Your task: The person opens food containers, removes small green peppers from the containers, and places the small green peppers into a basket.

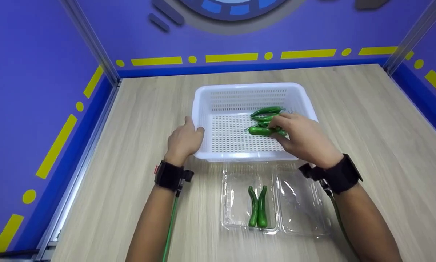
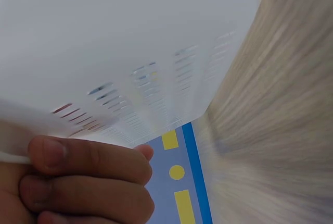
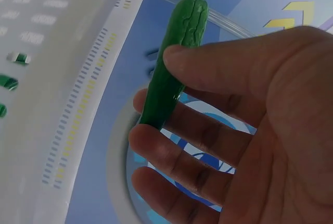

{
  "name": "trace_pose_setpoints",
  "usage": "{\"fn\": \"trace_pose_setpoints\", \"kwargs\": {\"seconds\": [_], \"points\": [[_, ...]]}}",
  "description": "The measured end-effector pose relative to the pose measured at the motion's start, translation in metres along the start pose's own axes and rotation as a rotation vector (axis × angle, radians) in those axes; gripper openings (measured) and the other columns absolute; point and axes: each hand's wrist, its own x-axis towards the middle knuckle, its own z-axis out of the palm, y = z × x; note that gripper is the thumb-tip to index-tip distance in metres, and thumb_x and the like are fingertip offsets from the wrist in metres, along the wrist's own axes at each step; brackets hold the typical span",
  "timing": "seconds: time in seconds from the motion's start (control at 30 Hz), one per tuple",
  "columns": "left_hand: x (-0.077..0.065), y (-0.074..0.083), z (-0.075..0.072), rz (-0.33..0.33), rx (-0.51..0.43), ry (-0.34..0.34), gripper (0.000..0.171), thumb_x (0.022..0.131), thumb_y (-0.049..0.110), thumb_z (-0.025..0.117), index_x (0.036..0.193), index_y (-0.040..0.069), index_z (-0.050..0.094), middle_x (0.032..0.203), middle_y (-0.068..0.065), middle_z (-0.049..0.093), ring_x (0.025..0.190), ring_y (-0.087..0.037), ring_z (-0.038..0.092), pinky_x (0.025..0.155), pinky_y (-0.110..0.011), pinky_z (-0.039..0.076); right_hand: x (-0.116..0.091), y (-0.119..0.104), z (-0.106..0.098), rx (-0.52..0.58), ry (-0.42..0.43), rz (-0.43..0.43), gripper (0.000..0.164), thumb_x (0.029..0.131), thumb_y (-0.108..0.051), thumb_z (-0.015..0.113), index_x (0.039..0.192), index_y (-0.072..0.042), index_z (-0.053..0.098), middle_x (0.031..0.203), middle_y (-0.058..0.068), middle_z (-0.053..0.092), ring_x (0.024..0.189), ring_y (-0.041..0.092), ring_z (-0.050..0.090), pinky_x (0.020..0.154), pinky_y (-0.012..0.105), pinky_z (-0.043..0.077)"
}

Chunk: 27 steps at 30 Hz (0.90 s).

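Observation:
A white perforated plastic basket (image 1: 225,158) stands on the table, with several green chili peppers (image 1: 267,111) in its right half. My left hand (image 1: 184,140) grips the basket's left rim; in the left wrist view its fingers (image 2: 99,164) are curled against the outside. Over the peppers, my right hand (image 1: 307,140) reaches in from the right. The right wrist view shows it pinching one green chili pepper (image 3: 179,52) between thumb and fingers. Its fingers partly cover the peppers in the head view.
Just in front of the basket lies an opened clear plastic clamshell box (image 1: 232,218). Two green peppers (image 1: 262,209) lie side by side in its left half; the lid (image 1: 301,207) is folded out to the right. Blue walls (image 1: 148,43) with yellow marks border the wooden table (image 1: 138,145).

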Motion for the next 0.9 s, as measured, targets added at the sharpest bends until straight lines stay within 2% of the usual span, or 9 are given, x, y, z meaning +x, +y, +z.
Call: {"fn": "trace_pose_setpoints", "kwargs": {"seconds": [0.3,0.5,0.67,0.9], "points": [[0.003,-0.0005,0.0019,0.013,0.012,-0.006,0.055,0.101,0.04,0.04,0.138,-0.001,0.043,0.103,-0.022,0.069,0.084,-0.033,0.068,0.071,-0.049,0.052,0.0016,0.0056,0.0048,-0.01,0.022,0.025,0.017,0.086,-0.014,0.079,0.101,-0.015,0.071,0.106,0.002,0.071,0.095,0.026,0.061,0.077,0.045,0.05],[0.0025,0.0004,0.0014,0.003,-0.005,-0.009,0.056,0.102,0.041,0.042,0.14,-0.001,0.042,0.102,-0.021,0.069,0.083,-0.033,0.067,0.071,-0.048,0.051,0.0026,0.0085,0.0035,-0.002,0.043,0.009,0.016,0.085,-0.011,0.079,0.1,-0.011,0.072,0.105,0.005,0.071,0.089,0.026,0.053,0.073,0.042,0.046],[0.0018,0.0007,0.0014,0.005,-0.013,-0.012,0.059,0.102,0.041,0.041,0.143,-0.001,0.04,0.104,-0.021,0.069,0.084,-0.033,0.067,0.072,-0.048,0.052,0.004,0.0095,0.0014,-0.015,0.048,0.006,0.016,0.085,-0.01,0.078,0.1,-0.008,0.072,0.104,0.007,0.068,0.093,0.028,0.053,0.077,0.043,0.046],[0.0002,0.0,0.0006,0.002,-0.003,0.006,0.056,0.101,0.041,0.041,0.139,0.001,0.042,0.105,-0.022,0.069,0.087,-0.033,0.067,0.074,-0.049,0.052,0.0075,0.01,-0.0026,-0.015,0.021,-0.014,0.016,0.086,-0.007,0.076,0.102,-0.006,0.071,0.102,0.008,0.067,0.093,0.028,0.055,0.079,0.044,0.046]]}}
